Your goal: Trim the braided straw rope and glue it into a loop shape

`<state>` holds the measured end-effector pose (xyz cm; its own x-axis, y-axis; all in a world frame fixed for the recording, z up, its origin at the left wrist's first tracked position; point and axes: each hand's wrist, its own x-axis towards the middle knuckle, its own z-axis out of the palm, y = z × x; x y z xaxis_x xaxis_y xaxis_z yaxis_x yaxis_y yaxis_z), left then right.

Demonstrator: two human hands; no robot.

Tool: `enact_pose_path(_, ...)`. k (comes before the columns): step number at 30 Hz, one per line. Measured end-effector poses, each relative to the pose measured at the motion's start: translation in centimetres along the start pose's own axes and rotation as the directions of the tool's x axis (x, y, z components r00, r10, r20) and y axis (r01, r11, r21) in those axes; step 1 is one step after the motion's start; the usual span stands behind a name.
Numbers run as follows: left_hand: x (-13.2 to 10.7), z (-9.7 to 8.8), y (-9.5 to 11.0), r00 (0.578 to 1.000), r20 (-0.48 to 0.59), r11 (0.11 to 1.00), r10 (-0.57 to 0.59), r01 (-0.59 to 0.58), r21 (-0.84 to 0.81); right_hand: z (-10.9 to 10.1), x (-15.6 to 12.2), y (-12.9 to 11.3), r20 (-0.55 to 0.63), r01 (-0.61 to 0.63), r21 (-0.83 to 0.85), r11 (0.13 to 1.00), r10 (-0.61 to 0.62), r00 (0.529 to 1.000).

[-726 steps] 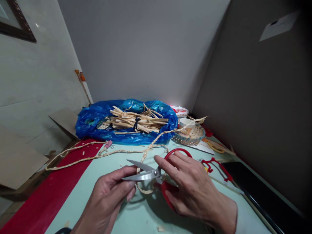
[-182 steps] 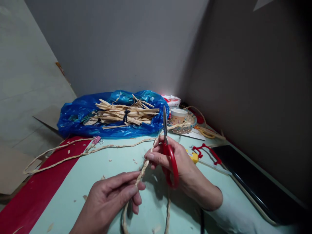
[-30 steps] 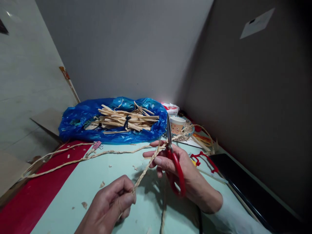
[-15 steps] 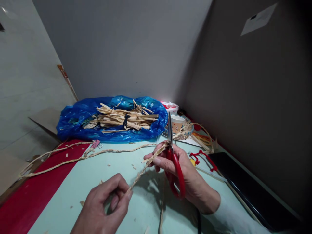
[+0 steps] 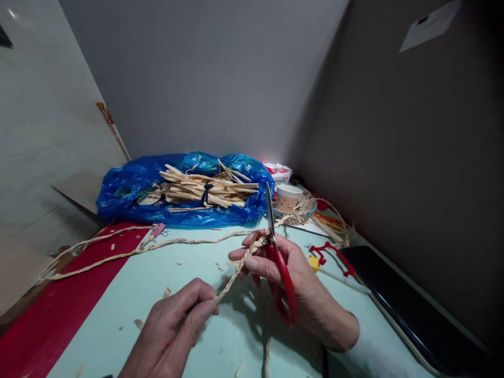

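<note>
A braided straw cord point(image 5: 236, 270) runs taut from my left hand point(image 5: 177, 325) up to my right hand point(image 5: 291, 283). My left hand pinches the cord's near part between thumb and fingers. My right hand grips red-handled scissors point(image 5: 277, 262), blades closed and pointing up, while its fingers also hold the cord. The cord goes on across the pale green table point(image 5: 197, 262) to the left, past a pink clip point(image 5: 157, 229).
A blue plastic bag point(image 5: 126, 191) with a tied bundle of straw strips point(image 5: 205, 188) lies at the back. A paper cup point(image 5: 288, 197) sits in a woven basket point(image 5: 303, 210). A red-handled tool point(image 5: 331, 254), a black slab point(image 5: 394, 294), a red mat point(image 5: 59, 320) and straw scraps lie around.
My left hand has closed its pinch on the cord and drawn it tauter. My right hand with the scissors has barely shifted. The view has tilted slightly.
</note>
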<state>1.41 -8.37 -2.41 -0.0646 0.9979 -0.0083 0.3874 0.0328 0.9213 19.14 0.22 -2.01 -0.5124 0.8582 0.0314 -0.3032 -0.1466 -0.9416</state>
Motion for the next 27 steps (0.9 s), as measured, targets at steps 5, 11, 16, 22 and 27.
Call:
enact_pose_path(5,0.3,0.1,-0.4,0.993,0.108,0.995,-0.045,0.055,-0.088,-0.1,0.0,0.0,-0.008,-0.002,0.008,1.000,0.002,1.000)
enact_pose_path(11,0.3,0.3,-0.8,0.992,0.109,0.984,-0.055,0.073,-0.163,-0.4,0.4,-0.2,-0.137,0.025,-0.257,0.966,-0.062,0.989)
enact_pose_path(16,0.7,0.6,-0.9,1.000,0.021,1.000,-0.014,0.014,0.011,-0.2,0.4,-0.1,-0.161,0.016,-0.316,0.948,-0.071,0.984)
enact_pose_path(22,0.5,1.1,-0.4,0.999,-0.046,0.999,0.015,-0.016,-0.035,0.7,-0.1,1.3,-0.066,0.017,-0.458,0.889,-0.053,0.996)
enact_pose_path(27,0.8,0.7,-0.5,0.986,0.047,0.944,-0.159,0.166,-0.284,-0.3,0.1,0.5,0.016,0.010,-0.671,0.741,0.001,1.000)
